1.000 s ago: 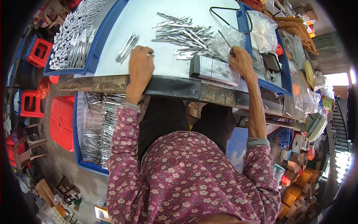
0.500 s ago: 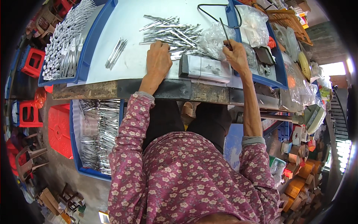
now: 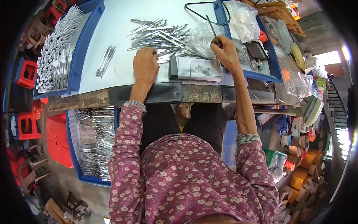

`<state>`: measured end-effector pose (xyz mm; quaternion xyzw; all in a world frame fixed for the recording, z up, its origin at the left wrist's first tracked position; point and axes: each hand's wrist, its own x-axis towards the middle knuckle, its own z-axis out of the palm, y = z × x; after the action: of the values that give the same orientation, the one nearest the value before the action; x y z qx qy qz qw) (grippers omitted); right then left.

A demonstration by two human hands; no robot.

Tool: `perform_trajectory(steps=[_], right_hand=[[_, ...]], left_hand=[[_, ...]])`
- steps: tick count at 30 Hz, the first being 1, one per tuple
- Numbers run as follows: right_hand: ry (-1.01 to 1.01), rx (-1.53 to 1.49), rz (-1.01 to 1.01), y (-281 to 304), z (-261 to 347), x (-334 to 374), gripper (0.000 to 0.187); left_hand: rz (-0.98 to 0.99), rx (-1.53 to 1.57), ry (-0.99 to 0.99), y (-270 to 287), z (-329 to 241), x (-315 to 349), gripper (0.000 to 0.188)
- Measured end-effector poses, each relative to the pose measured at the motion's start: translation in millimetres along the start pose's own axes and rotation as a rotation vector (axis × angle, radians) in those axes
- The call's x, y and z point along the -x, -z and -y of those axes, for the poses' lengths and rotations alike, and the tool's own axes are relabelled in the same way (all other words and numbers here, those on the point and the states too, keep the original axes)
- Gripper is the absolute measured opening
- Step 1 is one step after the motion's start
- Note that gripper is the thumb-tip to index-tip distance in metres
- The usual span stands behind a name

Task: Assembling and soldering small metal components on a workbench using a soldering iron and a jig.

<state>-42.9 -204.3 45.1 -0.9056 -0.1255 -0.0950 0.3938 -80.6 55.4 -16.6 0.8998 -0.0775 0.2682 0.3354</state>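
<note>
On the white-covered table, my left hand (image 3: 146,67) rests with curled fingers at the near edge of a loose pile of slim silvery metal pieces (image 3: 158,37). Whatever its fingertips hold is hidden under the hand. My right hand (image 3: 226,54) is closed round a thin dark rod-like tool (image 3: 212,28), which points up and away from me. Between the hands lies a grey-white block (image 3: 199,69) with a cord round it and small dark marks on top. Crumpled clear plastic (image 3: 204,39) sits beside the right hand. A small bundle of similar metal pieces (image 3: 106,61) lies apart on the left.
At the left, a blue tray (image 3: 76,63) holds many stacked fork-like pieces. Another blue tray (image 3: 274,67) on the right contains plastic bags and small parts. A black cable (image 3: 203,3) loops behind. Below the table's left side stands a blue crate (image 3: 74,149) of metal pieces.
The whole view has shifted slightly, so the table appears further left. Both hands keep nearly the same places relative to the pile and block, and the right still grips the dark tool.
</note>
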Motion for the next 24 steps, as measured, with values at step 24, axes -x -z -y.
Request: perform_trajectory(steps=[24], right_hand=[[-0.177,-0.609,-0.175,23,23,10,0.015]], left_hand=[[-0.128,0.364,0.141,5,-14,0,0.005]])
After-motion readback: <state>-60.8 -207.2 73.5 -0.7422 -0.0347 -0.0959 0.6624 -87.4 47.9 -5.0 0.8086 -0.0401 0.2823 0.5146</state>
